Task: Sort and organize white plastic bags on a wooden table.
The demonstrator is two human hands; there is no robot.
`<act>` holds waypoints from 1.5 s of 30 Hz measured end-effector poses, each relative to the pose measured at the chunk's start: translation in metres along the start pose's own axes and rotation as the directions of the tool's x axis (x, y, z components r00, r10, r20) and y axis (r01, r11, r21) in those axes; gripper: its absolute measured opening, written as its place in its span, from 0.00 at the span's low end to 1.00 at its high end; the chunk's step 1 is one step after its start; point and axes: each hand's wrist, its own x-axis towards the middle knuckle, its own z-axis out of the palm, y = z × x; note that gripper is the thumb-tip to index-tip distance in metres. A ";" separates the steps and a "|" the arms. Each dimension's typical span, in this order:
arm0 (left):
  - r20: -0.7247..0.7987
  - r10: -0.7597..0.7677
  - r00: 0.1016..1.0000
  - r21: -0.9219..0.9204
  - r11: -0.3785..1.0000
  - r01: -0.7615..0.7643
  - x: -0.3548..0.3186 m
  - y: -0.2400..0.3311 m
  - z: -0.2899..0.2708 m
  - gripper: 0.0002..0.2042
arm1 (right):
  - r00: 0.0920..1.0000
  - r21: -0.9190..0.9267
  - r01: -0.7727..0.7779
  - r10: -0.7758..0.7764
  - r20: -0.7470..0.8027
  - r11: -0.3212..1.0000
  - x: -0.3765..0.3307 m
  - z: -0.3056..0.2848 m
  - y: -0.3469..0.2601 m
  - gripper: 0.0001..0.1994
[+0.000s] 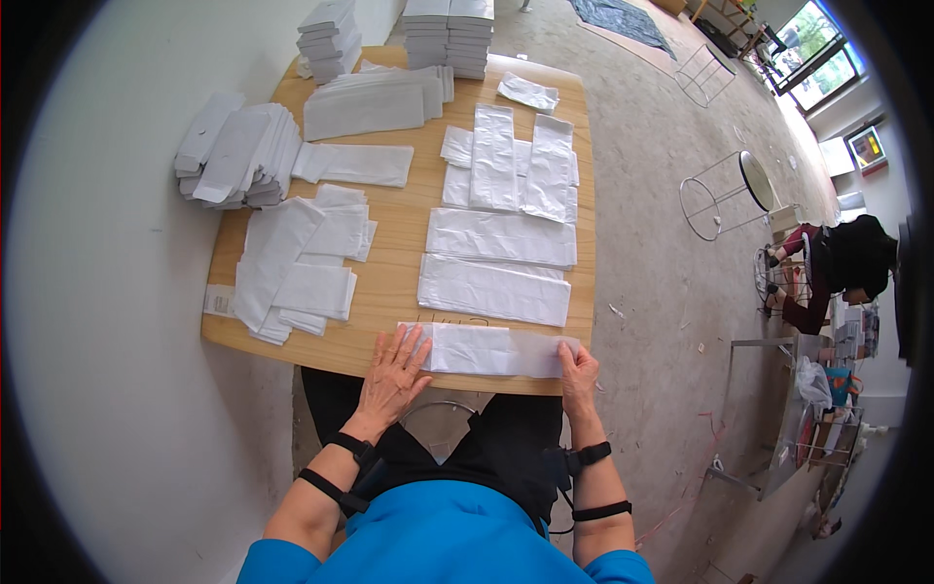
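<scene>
desk [389, 282]: pale wood, rounded corners, beyond both hands | white paper bag [486, 350]: flat, crinkly, oblong, long axis left-right along near desk edge, between the hands | left hand [394, 375]: open, palm flat pressing bag's left end | right hand [578, 368]: fingers pinching bag's right end

You're in a bare workroom used for hand packing or folding. Your wooden counter [389, 282] is covered with flat white paper bags [496, 290] laid out in rows, with stacks of white boxes [331, 39] at its far edge. The floor [652, 224] is rough concrete, wire stools [720, 190] stand about, and another person [837, 273] sits working by the window [812, 44].
</scene>
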 end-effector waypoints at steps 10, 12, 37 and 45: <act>0.021 -0.024 0.999 0.012 1.000 0.024 0.002 0.001 -0.005 0.33 | 0.683 -0.835 0.377 -0.729 -0.043 0.402 -0.020 0.018 -0.045 0.12; 0.008 -0.022 1.000 -0.009 1.000 0.022 0.000 -0.001 -0.001 0.34 | 0.909 -0.556 0.331 -0.415 -0.028 0.762 -0.036 0.039 -0.047 0.11; -0.271 -0.339 0.901 -0.301 0.919 0.255 0.023 0.004 0.013 0.06 | 0.994 -0.148 0.056 -0.041 0.106 0.987 -0.051 0.156 -0.011 0.13; 0.006 -0.657 0.754 -0.962 0.203 0.184 0.009 -0.021 0.017 0.07 | 0.987 -0.179 0.012 0.017 0.158 0.984 -0.049 0.151 -0.018 0.15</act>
